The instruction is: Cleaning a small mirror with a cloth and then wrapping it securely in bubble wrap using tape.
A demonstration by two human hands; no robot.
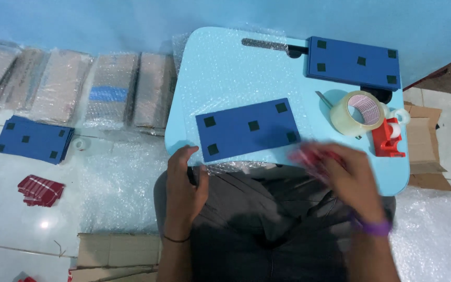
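A blue rectangular board point(246, 129) with several small black squares lies on bubble wrap point(220, 73) spread over a light blue lap table point(400, 175). My left hand point(184, 183) rests at the table's near edge, touching the bubble wrap just left of the board, fingers loosely bent and holding nothing I can see. My right hand point(348, 177), blurred by motion, is at the board's near right corner and grips a red object point(311, 155) whose shape is too blurred to tell.
A stack of blue boards point(353, 62), a clear tape roll point(358, 112) and a red tape dispenser point(390, 138) stand on the table's right. Wrapped bundles point(110, 91), more blue boards point(32, 138), a red striped packet point(40, 189) and cardboard point(116, 253) lie on the floor.
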